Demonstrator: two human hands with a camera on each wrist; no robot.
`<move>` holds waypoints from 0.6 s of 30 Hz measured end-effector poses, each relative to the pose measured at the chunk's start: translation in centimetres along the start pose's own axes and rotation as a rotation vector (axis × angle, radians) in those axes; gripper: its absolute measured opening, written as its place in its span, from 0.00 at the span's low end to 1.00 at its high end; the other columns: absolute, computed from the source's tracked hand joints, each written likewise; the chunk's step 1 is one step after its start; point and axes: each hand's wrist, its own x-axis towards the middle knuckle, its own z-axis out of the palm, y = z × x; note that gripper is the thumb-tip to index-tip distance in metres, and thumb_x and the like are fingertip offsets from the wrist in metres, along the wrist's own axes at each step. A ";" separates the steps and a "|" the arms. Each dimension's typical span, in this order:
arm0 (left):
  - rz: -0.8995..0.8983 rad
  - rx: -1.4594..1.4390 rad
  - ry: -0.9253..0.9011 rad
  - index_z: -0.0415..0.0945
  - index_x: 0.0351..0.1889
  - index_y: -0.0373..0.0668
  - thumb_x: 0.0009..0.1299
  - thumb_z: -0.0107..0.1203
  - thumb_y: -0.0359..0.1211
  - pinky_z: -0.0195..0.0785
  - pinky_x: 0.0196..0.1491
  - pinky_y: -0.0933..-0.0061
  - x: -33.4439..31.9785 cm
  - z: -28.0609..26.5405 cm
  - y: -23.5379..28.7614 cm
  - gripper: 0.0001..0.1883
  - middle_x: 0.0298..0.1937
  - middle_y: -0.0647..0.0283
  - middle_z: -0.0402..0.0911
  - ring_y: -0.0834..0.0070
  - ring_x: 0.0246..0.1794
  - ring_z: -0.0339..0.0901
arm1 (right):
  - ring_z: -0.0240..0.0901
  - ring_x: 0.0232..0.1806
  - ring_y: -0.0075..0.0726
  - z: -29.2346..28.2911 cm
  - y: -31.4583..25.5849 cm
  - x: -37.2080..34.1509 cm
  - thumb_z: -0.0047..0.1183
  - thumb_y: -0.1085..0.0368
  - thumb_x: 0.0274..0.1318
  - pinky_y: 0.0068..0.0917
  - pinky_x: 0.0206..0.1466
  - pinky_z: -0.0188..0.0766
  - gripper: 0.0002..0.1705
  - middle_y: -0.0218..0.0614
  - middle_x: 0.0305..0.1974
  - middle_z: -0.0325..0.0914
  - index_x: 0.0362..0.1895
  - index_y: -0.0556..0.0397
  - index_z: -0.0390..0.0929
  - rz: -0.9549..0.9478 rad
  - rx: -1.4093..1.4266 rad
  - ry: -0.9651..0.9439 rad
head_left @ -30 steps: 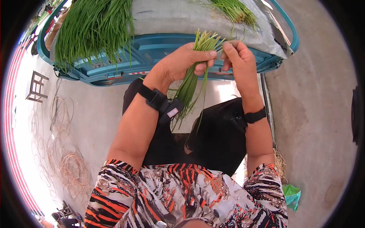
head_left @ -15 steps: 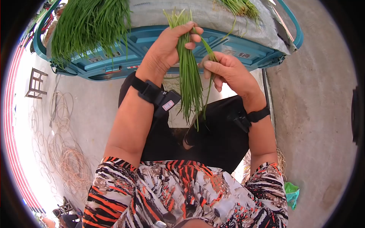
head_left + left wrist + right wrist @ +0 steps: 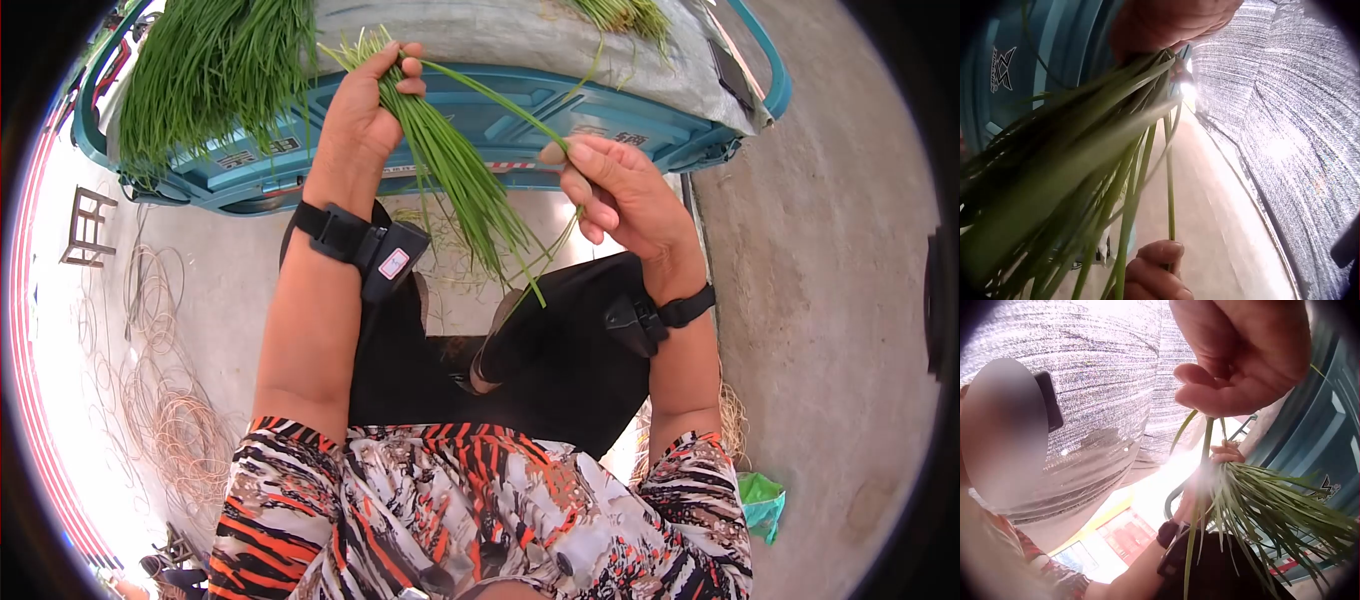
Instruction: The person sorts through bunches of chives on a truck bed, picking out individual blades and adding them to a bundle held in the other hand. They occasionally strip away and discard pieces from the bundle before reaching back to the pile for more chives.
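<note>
The left hand [image 3: 362,112] grips a bunch of long green stalks [image 3: 450,165] near its pale ends, the leaves hanging down to the right. A few strands [image 3: 500,99] stretch from that hand to the right hand [image 3: 630,195], which pinches them between thumb and fingers. In the left wrist view the bunch [image 3: 1054,181] spreads below the left hand [image 3: 1172,25], and the right hand [image 3: 1157,272] holds a thin strand at the bottom. The right wrist view shows the right hand [image 3: 1247,356] close up, with the bunch [image 3: 1272,500] beyond it.
A teal cart bed [image 3: 330,110] stands ahead, covered by a grey sheet [image 3: 450,35]. A large green heap [image 3: 215,80] lies at its left, a smaller pile [image 3: 630,15] and a dark phone-like object [image 3: 732,75] at its right. A stool [image 3: 90,228] and coiled strands [image 3: 185,430] are on the floor at left.
The left hand has moved left and up with the bunch, which now slants. The right hand has moved down and slightly right, drawing the pinched strands taut between both hands.
</note>
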 end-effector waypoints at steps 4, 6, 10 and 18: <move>0.005 -0.040 0.024 0.64 0.47 0.30 0.73 0.46 0.28 0.64 0.25 0.79 0.3 -0.6 0.5 0.11 0.42 0.56 0.74 0.76 0.30 0.70 | 0.58 0.13 0.12 -0.1 0.0 -0.5 0.44 0.60 0.66 0.15 0.17 0.69 0.18 0.26 0.20 0.67 0.46 0.66 0.73 0.005 -0.007 0.008; 0.010 -0.053 0.016 0.64 0.49 0.30 0.73 0.46 0.28 0.64 0.25 0.78 0.4 -1.0 0.6 0.12 0.42 0.56 0.74 0.77 0.30 0.70 | 0.60 0.13 0.13 -0.6 0.1 -0.7 0.44 0.60 0.66 0.16 0.17 0.70 0.18 0.27 0.21 0.69 0.46 0.66 0.73 0.007 -0.001 -0.012; -0.008 -0.090 -0.020 0.63 0.51 0.29 0.73 0.46 0.28 0.65 0.26 0.78 0.6 -1.6 1.0 0.13 0.42 0.56 0.73 0.76 0.30 0.70 | 0.66 0.14 0.17 -0.7 0.1 -1.2 0.44 0.60 0.66 0.17 0.19 0.72 0.18 0.31 0.23 0.74 0.46 0.65 0.74 0.002 -0.029 -0.009; 0.006 -0.106 -0.025 0.63 0.50 0.29 0.73 0.46 0.27 0.65 0.26 0.78 0.7 -1.9 1.5 0.12 0.41 0.56 0.73 0.76 0.30 0.70 | 0.72 0.15 0.21 -1.3 0.3 -1.8 0.40 0.65 0.64 0.16 0.20 0.72 0.14 0.32 0.24 0.76 0.48 0.60 0.72 0.047 -0.101 -0.011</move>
